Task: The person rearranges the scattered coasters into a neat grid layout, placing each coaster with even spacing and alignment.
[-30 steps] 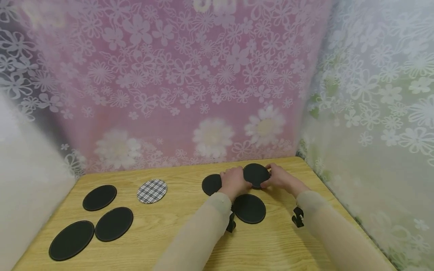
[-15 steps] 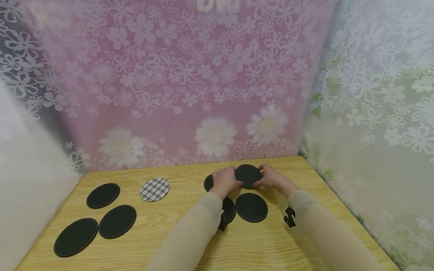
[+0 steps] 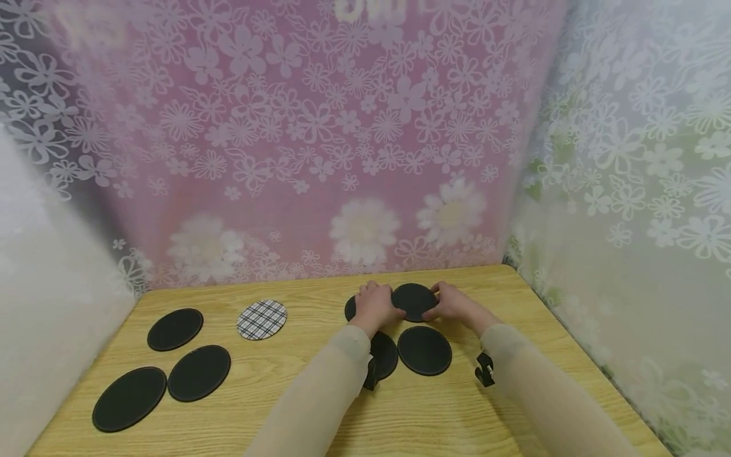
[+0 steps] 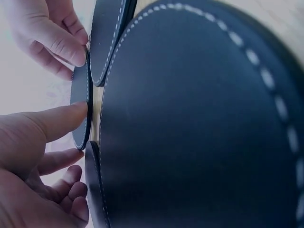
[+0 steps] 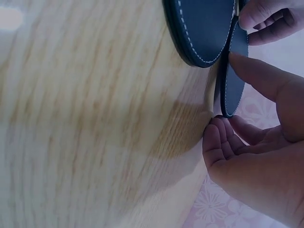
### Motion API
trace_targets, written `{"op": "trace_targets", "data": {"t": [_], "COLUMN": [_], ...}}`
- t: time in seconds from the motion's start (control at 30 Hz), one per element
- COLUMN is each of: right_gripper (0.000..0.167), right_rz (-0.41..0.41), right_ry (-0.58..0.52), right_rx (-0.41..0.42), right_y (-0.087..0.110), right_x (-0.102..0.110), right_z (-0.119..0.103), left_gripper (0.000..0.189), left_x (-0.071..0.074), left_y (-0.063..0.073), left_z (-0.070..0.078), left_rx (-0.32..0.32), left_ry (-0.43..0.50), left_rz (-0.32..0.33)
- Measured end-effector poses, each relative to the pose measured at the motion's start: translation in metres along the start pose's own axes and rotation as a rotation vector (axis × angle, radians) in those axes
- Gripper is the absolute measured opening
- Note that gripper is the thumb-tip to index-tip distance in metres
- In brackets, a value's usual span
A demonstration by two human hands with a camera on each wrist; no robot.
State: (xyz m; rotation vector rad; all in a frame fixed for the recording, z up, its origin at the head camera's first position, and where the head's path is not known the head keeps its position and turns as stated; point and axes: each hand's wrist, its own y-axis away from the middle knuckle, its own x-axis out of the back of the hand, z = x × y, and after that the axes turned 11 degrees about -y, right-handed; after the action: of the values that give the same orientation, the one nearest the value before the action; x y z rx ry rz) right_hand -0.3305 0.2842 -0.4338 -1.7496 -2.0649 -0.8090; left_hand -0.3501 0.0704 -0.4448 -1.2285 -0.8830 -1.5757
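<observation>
Both hands hold one round black coaster (image 3: 414, 302) at the far right of the table, one hand at each side. My left hand (image 3: 375, 306) grips its left edge, thumb on the near side. My right hand (image 3: 455, 304) grips its right edge with thumb and fingers. In the right wrist view the held coaster (image 5: 235, 80) is seen nearly edge-on, low over the wood. Just in front lies another black coaster (image 3: 425, 350) with white edge stitching. Two more, a far-left coaster (image 3: 350, 309) and a near-left coaster (image 3: 384, 355), are partly hidden by my left hand and wrist.
On the wooden table (image 3: 285, 393), a white-and-black plaid disc (image 3: 262, 320) lies left of centre. Several black coasters (image 3: 130, 398) lie at the left. A pink floral curtain (image 3: 297, 158) hangs behind, and a pale floral curtain (image 3: 634, 209) at the right.
Both hands have moved left with the held coaster, which now sits closer to the far-left one and slightly nearer the front. The near-left coaster has come into sight beside my left wrist.
</observation>
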Motion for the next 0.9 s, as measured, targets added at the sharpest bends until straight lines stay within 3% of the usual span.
{"op": "trace_targets", "data": {"t": [0.9], "right_gripper": [0.079], "right_rz": [-0.079], "right_ry": [0.078], "right_rx": [0.023], "right_y": [0.003], "right_x": [0.001], "right_z": [-0.004], "left_gripper": [0.056], "left_x": [-0.001], "left_y": [0.011], "left_z": [-0.015], "left_rx": [-0.054], "left_ry": [0.031], "left_rz": [-0.011]}}
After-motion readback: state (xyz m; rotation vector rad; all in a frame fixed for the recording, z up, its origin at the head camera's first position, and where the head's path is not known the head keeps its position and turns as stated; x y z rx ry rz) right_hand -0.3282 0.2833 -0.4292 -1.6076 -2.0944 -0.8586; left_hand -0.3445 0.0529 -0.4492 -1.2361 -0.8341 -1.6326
